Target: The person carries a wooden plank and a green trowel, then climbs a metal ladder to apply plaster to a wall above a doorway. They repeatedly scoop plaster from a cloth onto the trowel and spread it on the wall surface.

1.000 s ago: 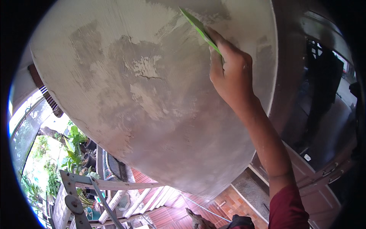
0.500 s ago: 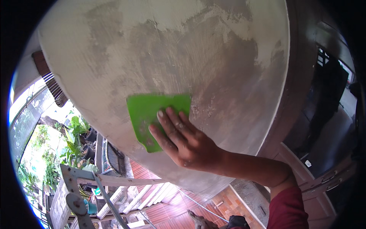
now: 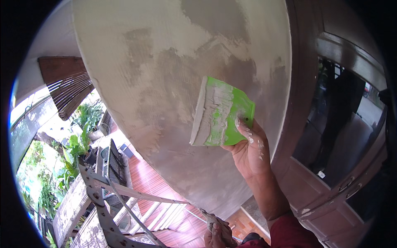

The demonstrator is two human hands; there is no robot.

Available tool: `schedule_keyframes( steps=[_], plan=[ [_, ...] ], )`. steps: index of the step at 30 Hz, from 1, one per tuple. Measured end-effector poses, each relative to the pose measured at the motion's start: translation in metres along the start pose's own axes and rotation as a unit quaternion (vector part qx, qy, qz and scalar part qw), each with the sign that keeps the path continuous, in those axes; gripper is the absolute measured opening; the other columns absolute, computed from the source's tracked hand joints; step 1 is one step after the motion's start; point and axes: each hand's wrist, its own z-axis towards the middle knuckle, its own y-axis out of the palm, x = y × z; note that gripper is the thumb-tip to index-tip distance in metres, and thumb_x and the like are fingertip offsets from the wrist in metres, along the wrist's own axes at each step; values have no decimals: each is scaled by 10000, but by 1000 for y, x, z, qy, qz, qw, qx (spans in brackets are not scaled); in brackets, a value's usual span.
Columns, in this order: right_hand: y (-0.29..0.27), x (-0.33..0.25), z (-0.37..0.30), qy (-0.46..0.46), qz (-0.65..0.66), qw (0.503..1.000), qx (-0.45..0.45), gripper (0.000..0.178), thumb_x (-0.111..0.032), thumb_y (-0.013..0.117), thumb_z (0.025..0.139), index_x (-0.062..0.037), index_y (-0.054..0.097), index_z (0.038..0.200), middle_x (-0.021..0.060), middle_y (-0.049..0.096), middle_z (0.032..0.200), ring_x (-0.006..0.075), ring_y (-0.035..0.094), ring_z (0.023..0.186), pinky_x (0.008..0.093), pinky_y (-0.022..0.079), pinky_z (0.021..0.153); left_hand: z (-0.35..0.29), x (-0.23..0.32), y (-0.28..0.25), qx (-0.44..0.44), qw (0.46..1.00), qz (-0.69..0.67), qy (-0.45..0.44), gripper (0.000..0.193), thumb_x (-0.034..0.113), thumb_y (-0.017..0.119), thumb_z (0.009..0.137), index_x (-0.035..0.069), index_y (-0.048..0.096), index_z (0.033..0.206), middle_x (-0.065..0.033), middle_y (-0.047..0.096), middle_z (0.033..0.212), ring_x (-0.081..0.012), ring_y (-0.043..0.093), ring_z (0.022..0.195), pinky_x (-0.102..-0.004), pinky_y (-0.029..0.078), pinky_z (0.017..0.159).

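Note:
My right hand (image 3: 252, 151) grips a green plastic putty spreader (image 3: 237, 109) by its narrower end, thumb on the face toward me. Thick grey-beige putty (image 3: 206, 111) coats the wide edge and much of that face. Behind it stands a curved-looking wall panel (image 3: 165, 103), pale with darker patches of smeared putty; the spreader appears lifted off it. At the lower edge, my left hand (image 3: 217, 237) is closed around a putty-smeared grey thing (image 3: 215, 219), whose kind I cannot make out. Dried putty spots mark my right thumb and palm.
A worn metal ladder (image 3: 124, 190) stands at lower left above a red tiled floor (image 3: 147, 175). Potted plants (image 3: 76, 159) and a rolled slatted blind (image 3: 68, 87) are further left. To the right is a brown door frame with dark glass (image 3: 326, 124).
The spreader was flat against the wall under my right fingers. Now it has come away and turned over, showing its putty-loaded face. My left hand has risen further into view.

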Motion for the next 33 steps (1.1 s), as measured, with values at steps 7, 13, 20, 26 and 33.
schedule_keyframes(
  steps=[7, 13, 20, 26, 33],
  plan=[
    [33, -14, 63, -363, -438, 823, -5, 198, -74, 574, 906, 62, 605, 1047, 49, 604, 832, 82, 543, 747, 248, 471, 659, 0, 11, 5, -26, 999, 16, -37, 389, 350, 335, 999, 25, 544, 954, 1, 461, 619, -99, 419, 494, -235, 320, 440],
    [60, 5, 138, -557, -659, 494, -109, 471, 60, 528, 804, 8, 500, 1271, 223, 618, 1087, 312, 618, 994, 369, 523, 825, -4, 8, 0, -45, 999, 14, -10, 408, 363, 327, 1002, 21, 547, 982, 10, 463, 647, -84, 426, 527, -224, 322, 457],
    [20, 65, 96, -491, -711, 448, -228, 637, 87, 538, 721, 30, 413, 1343, 316, 458, 1298, 441, 469, 1208, 458, 443, 993, -1, 9, 1, -34, 999, -10, -40, 461, 432, 323, 1001, 31, 540, 933, -3, 450, 563, -112, 393, 403, -262, 297, 380],
    [-7, 45, 28, -263, -685, 547, -403, 539, 53, 561, 779, 57, 438, 1304, 262, 520, 1261, 400, 525, 1163, 457, 446, 997, -2, 4, -1, -56, 998, 22, -1, 474, 448, 316, 997, 35, 542, 941, 9, 438, 576, -94, 395, 431, -245, 291, 389],
    [39, -12, 119, -510, -636, 546, -193, 606, 170, 531, 696, -28, 525, 1269, 210, 537, 1263, 347, 539, 1158, 392, 472, 986, -5, 2, 1, -49, 993, 89, 53, 491, 471, 332, 976, 23, 524, 1034, 17, 434, 627, -79, 411, 479, -223, 318, 413]
  ],
)
